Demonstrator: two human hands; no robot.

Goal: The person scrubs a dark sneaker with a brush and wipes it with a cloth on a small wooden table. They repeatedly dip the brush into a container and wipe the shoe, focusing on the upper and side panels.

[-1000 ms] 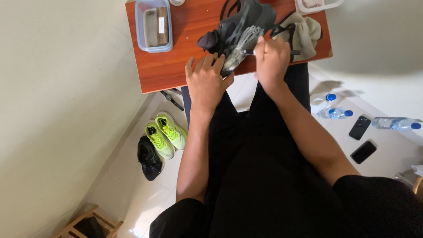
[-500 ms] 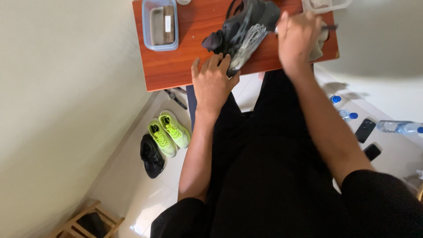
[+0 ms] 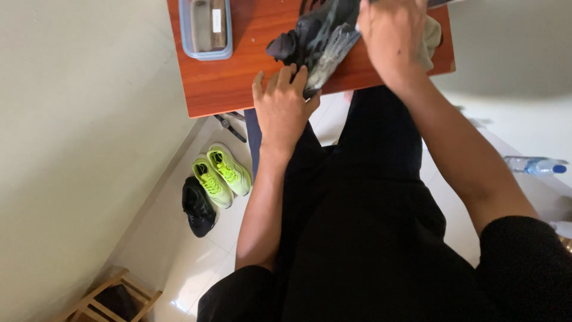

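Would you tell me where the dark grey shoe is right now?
In the head view, the dark grey shoe lies at the top centre on the red-brown table, between the left hand and the right hand.

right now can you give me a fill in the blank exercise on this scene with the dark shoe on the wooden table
1. The dark grey sports shoe lies on the reddish-brown wooden ____.
2. The left hand presses against the shoe, while the right hand holds a pale crumpled ____ over it.
3. The clear rectangular plastic container sits to the ____ of the shoe.
4. On the floor, next to the black shoe, stand two neon ____ trainers.

Missing words: table; cloth; left; yellow-green
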